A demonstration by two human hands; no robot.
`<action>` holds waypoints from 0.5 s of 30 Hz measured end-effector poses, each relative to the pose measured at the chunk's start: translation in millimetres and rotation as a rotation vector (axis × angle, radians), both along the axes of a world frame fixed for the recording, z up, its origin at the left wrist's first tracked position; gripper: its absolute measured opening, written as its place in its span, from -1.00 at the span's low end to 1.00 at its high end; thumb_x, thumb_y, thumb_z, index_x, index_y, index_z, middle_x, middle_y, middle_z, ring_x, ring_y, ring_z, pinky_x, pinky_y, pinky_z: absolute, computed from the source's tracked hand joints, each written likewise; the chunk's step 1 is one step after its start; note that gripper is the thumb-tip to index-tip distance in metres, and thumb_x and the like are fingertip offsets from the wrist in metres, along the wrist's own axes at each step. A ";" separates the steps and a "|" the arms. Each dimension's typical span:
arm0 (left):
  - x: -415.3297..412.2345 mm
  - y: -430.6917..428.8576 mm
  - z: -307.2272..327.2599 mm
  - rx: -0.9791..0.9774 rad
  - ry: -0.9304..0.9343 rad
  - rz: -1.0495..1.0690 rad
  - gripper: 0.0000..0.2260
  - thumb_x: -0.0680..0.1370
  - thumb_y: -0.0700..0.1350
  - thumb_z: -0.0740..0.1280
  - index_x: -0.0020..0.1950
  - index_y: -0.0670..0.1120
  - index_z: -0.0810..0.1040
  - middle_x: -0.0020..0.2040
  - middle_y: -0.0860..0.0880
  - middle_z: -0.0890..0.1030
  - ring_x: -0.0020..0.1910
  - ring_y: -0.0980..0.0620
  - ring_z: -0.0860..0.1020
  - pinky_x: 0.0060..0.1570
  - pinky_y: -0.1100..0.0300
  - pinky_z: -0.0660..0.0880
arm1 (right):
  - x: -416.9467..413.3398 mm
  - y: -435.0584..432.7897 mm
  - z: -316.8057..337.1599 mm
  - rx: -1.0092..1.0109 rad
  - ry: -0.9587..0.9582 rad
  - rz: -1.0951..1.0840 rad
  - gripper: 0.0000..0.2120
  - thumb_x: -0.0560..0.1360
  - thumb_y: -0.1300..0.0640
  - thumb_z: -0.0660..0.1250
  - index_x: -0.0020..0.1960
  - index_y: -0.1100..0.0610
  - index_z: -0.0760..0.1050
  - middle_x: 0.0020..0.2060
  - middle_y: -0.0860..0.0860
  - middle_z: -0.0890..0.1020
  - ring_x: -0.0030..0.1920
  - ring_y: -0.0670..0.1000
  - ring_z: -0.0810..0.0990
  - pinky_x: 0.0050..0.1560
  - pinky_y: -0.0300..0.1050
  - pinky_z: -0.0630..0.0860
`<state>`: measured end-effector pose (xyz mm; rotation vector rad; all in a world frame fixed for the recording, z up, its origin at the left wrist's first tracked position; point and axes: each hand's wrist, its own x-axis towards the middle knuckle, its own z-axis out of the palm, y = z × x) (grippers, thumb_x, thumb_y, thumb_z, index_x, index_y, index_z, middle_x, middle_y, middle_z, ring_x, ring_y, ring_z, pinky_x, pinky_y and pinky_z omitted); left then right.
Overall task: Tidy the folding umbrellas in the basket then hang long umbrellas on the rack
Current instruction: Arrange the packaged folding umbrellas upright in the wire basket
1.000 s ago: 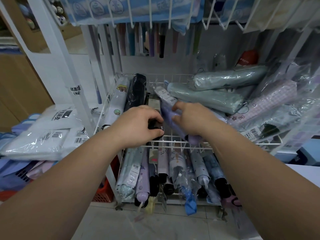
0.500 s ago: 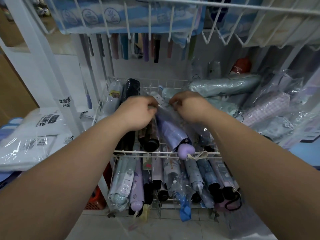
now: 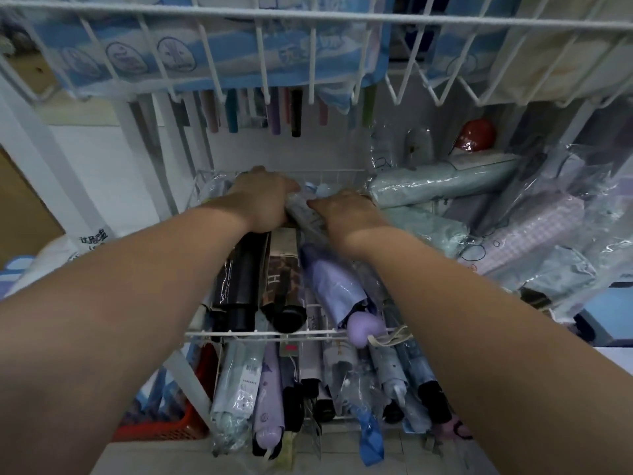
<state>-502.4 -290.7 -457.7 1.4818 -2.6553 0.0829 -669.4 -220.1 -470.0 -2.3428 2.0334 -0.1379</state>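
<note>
The basket (image 3: 246,333) is thin wire, seemingly metal under a smooth white coat with a slight gloss. The upper basket (image 3: 312,63) is the same white coated wire. The lilac umbrella (image 3: 337,286) is cloth inside a clear plastic sleeve, glossy and wrinkled. Its handle (image 3: 364,329) is smooth matt plastic, and its cord (image 3: 390,337) is pale woven cloth. The black umbrella (image 3: 239,279) wears glossy film streaked with highlights. The brown umbrella (image 3: 282,279) shows printed cloth. The mint umbrellas (image 3: 445,181) lie in crinkled, shiny film, and the check umbrella (image 3: 534,231) has an equally glossy wrap. The crate (image 3: 161,431) is matt red plastic lattice. The floor (image 3: 164,457) is pale tile, smooth with a dull sheen.
</note>
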 end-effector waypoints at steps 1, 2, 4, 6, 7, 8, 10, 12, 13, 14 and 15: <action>0.0 0.0 -0.9 -0.016 -0.048 -0.038 -0.55 0.51 0.10 0.42 0.40 0.15 0.50 0.33 -0.06 0.56 0.26 -0.19 0.46 0.25 -0.06 0.42 | -4.9 0.1 -2.6 0.011 -0.006 0.004 -0.52 0.60 -0.10 0.20 0.50 -0.08 0.33 0.37 0.21 0.47 0.39 0.24 0.41 0.36 0.00 0.36; -0.4 -0.3 -1.8 -0.028 -0.081 -0.071 -0.53 0.50 0.13 0.44 0.40 0.18 0.50 0.34 -0.06 0.55 0.27 -0.19 0.44 0.27 -0.10 0.40 | -10.7 0.7 -4.2 0.006 -0.006 0.009 -0.51 0.59 -0.10 0.22 0.50 -0.10 0.31 0.39 0.21 0.45 0.40 0.24 0.41 0.36 -0.01 0.35; 0.1 -2.7 -3.3 -0.048 -0.086 -0.128 -0.53 0.47 0.11 0.47 0.38 0.15 0.54 0.33 -0.08 0.53 0.29 -0.18 0.42 0.28 -0.09 0.36 | -20.8 2.5 -7.1 -0.015 -0.004 0.025 -0.50 0.57 -0.07 0.28 0.49 -0.13 0.32 0.39 0.18 0.45 0.39 0.23 0.43 0.35 -0.04 0.36; -0.7 -3.3 -2.6 -0.032 -0.029 -0.174 -0.55 0.46 0.07 0.51 0.34 0.11 0.58 0.30 -0.07 0.52 0.29 -0.14 0.45 0.27 -0.05 0.36 | -27.2 4.4 -8.5 -0.023 -0.027 0.058 -0.54 0.57 -0.09 0.27 0.46 -0.16 0.34 0.37 0.14 0.48 0.36 0.21 0.47 0.35 -0.02 0.39; -1.8 -3.7 -2.8 -0.010 -0.008 -0.196 -0.56 0.45 0.05 0.52 0.32 0.08 0.60 0.27 -0.06 0.54 0.27 -0.12 0.48 0.26 -0.04 0.38 | -28.9 6.6 -7.6 -0.017 -0.048 0.066 -0.56 0.57 -0.11 0.25 0.44 -0.17 0.37 0.34 0.13 0.50 0.34 0.20 0.49 0.33 -0.03 0.42; -3.4 -3.8 -2.8 0.009 0.009 -0.219 -0.58 0.45 0.04 0.52 0.31 0.06 0.61 0.25 -0.05 0.57 0.25 -0.12 0.51 0.25 -0.04 0.41 | -30.3 8.9 -5.4 -0.021 -0.072 0.073 -0.58 0.57 -0.12 0.25 0.42 -0.18 0.39 0.32 0.11 0.52 0.31 0.19 0.51 0.30 -0.04 0.44; -8.0 -6.7 -5.1 0.046 -0.003 -0.254 -0.56 0.46 0.02 0.51 0.33 0.04 0.61 0.29 -0.05 0.58 0.28 -0.12 0.52 0.25 -0.03 0.45 | -32.3 15.0 -1.8 -0.028 -0.124 0.078 -0.59 0.57 -0.11 0.27 0.41 -0.18 0.42 0.32 0.10 0.52 0.29 0.17 0.51 0.28 -0.06 0.44; -15.2 -11.4 -6.8 0.063 -0.087 -0.276 -0.50 0.47 0.13 0.47 0.39 0.11 0.54 0.37 0.02 0.54 0.32 -0.12 0.49 0.27 -0.05 0.44 | -33.3 20.6 0.5 -0.040 -0.152 0.091 -0.55 0.58 -0.08 0.29 0.46 -0.14 0.40 0.36 0.11 0.50 0.32 0.16 0.49 0.31 -0.09 0.41; -19.4 -13.3 -6.7 0.066 -0.155 -0.269 -0.48 0.46 0.20 0.43 0.41 0.16 0.50 0.38 0.06 0.52 0.31 -0.13 0.47 0.27 -0.07 0.43 | -33.5 23.0 0.8 -0.050 -0.167 0.100 -0.54 0.58 -0.05 0.30 0.47 -0.13 0.39 0.36 0.11 0.51 0.33 0.15 0.48 0.32 -0.09 0.40; -23.9 -14.5 -5.2 0.074 -0.232 -0.246 -0.47 0.47 0.25 0.41 0.41 0.19 0.46 0.38 0.08 0.51 0.29 -0.13 0.44 0.28 -0.08 0.40 | -33.2 24.6 0.9 -0.064 -0.195 0.107 -0.54 0.57 -0.01 0.31 0.47 -0.14 0.40 0.36 0.09 0.52 0.33 0.14 0.50 0.32 -0.07 0.42; -28.2 -16.0 -4.4 0.082 -0.297 -0.216 -0.46 0.47 0.27 0.40 0.41 0.20 0.45 0.39 0.08 0.49 0.29 -0.14 0.41 0.29 -0.10 0.37 | -33.3 25.5 1.2 -0.073 -0.231 0.106 -0.54 0.57 0.03 0.32 0.46 -0.15 0.40 0.35 0.06 0.54 0.31 0.12 0.51 0.31 -0.03 0.44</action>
